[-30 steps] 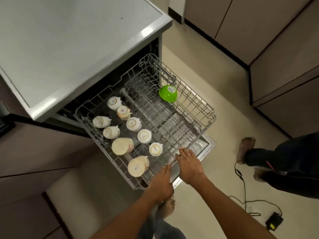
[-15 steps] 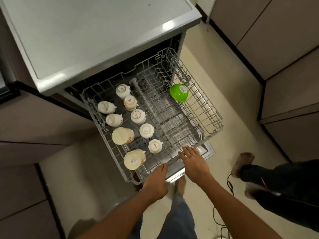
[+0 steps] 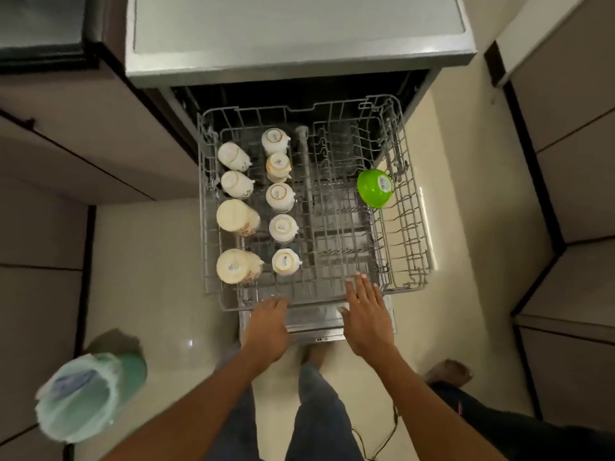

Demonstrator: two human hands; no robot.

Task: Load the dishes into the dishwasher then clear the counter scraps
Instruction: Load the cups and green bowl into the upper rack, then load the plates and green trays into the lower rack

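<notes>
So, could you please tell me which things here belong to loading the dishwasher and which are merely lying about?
Part of the job: upper rack, white cups, green bowl, left hand, right hand.

Lying about: lined bin, floor cable, bystander's foot.

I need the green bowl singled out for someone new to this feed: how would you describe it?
Find the pulled-out wire rack of the dishwasher. Its left half holds cream cups turned upside down; the right half is nearly bare. The green bowl sits alone there near the right wall, tipped on its side, the only bright green piece.
</notes>
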